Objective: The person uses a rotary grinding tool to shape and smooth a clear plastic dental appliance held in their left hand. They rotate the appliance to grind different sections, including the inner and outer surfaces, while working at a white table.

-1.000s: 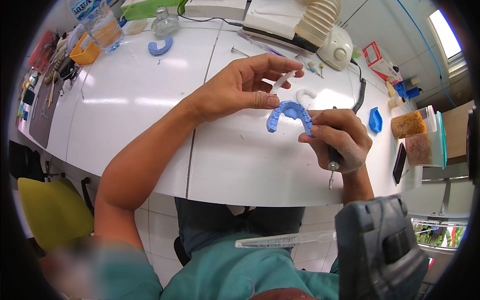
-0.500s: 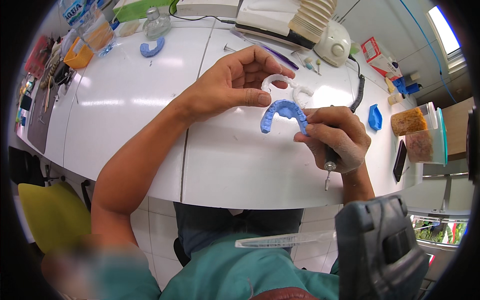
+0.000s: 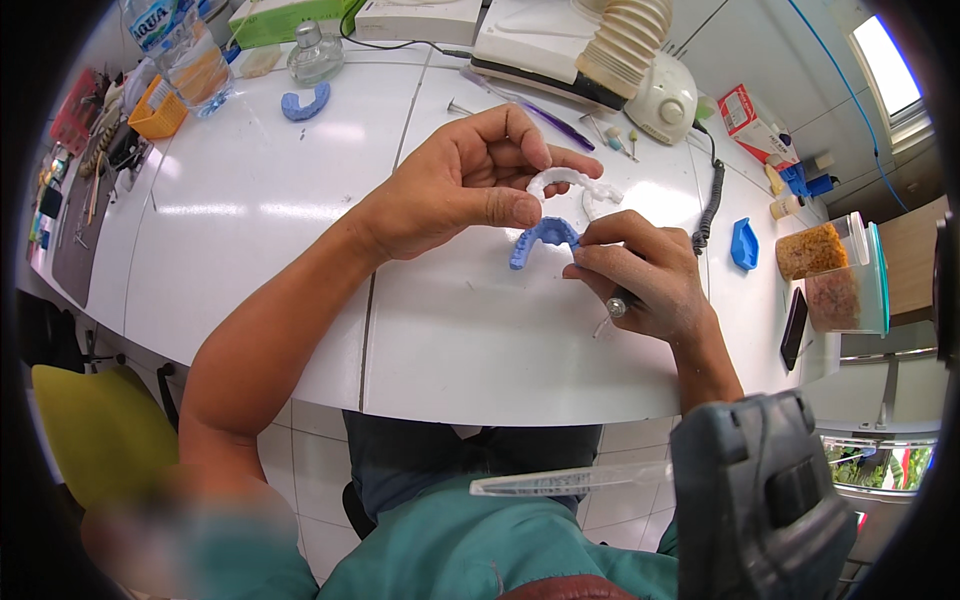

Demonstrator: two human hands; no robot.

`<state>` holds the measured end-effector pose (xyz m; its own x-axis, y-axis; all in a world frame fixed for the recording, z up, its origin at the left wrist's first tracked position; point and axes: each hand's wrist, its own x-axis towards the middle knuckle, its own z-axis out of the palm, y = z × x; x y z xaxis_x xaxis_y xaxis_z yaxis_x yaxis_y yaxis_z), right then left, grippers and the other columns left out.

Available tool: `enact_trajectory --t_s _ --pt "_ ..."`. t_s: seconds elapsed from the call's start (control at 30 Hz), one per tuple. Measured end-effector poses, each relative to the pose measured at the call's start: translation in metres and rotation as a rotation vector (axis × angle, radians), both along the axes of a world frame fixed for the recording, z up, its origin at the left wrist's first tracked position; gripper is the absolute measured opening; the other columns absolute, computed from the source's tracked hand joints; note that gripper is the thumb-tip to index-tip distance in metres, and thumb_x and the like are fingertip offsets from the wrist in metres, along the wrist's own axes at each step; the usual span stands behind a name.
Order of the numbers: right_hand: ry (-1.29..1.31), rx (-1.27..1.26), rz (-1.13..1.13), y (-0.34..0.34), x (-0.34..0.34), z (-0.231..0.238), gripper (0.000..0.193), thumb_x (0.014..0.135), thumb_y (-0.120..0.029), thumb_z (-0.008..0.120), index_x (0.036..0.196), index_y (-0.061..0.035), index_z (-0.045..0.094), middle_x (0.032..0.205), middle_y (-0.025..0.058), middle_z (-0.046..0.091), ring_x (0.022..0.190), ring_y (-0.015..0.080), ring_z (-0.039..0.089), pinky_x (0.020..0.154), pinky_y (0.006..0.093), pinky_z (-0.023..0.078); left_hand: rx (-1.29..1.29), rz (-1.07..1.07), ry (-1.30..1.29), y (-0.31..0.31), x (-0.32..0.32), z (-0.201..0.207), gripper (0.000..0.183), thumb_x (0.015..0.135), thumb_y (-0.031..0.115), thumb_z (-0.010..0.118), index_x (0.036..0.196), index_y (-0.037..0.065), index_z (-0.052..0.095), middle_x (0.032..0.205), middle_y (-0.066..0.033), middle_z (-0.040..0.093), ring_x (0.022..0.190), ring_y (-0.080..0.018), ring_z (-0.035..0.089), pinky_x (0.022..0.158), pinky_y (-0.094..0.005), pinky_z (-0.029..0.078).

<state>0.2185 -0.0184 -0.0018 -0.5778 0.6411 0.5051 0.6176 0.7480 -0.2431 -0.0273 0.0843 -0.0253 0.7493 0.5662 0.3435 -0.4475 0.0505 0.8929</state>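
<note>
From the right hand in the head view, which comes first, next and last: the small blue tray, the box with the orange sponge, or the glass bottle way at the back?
Measured from the right hand:
1. Small blue tray: just to its right on the table.
2. Box with the orange sponge: farther right, near the table edge.
3. Glass bottle: far off to the left at the back.

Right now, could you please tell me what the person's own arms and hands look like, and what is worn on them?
Both forearms are bare, entering from the lower edge. The left hand and the right hand wear no gloves, and no rings, watch or bracelets show. No sleeve reaches the wrists; a teal-green garment covers the chest, with its short sleeve at the left upper arm, blurred there.
</note>
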Motion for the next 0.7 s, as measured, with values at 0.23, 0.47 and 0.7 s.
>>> enact_trajectory --t_s 0.23,0.47,0.7 --pt "-0.055 0.010 -0.051 0.007 0.000 -0.008 0.036 0.056 0.006 0.085 0.084 -0.0104 0.069 0.088 0.0028 0.067 0.070 0.0193 0.068 0.053 0.0306 0.055 -0.011 -0.015 -0.029 0.001 0.001 -0.003 0.053 0.076 0.013 0.093 0.108 0.017 0.051 0.139 -0.0273 0.063 0.128 -0.0224 0.062 0.109 -0.0339 0.048" --pt "-0.088 0.016 -0.094 0.010 -0.001 -0.010 0.039 0.054 0.008 0.083 0.085 -0.0108 0.070 0.091 0.0033 0.068 0.079 0.0208 0.069 0.058 0.0324 0.058 0.013 -0.001 -0.005 0.001 0.002 -0.003 0.055 0.076 0.012 0.093 0.108 0.017 0.049 0.137 -0.0274 0.064 0.121 -0.0188 0.066 0.104 -0.0290 0.054" --pt "0.111 0.102 -0.206 0.006 -0.004 0.001 0.032 0.066 -0.010 0.094 0.087 -0.0090 0.070 0.088 0.0054 0.070 0.071 0.0178 0.069 0.053 0.0289 0.053 -0.013 -0.013 -0.004 -0.001 0.002 -0.002 0.055 0.075 0.014 0.094 0.108 0.017 0.050 0.136 -0.0269 0.065 0.120 -0.0188 0.066 0.103 -0.0286 0.054"
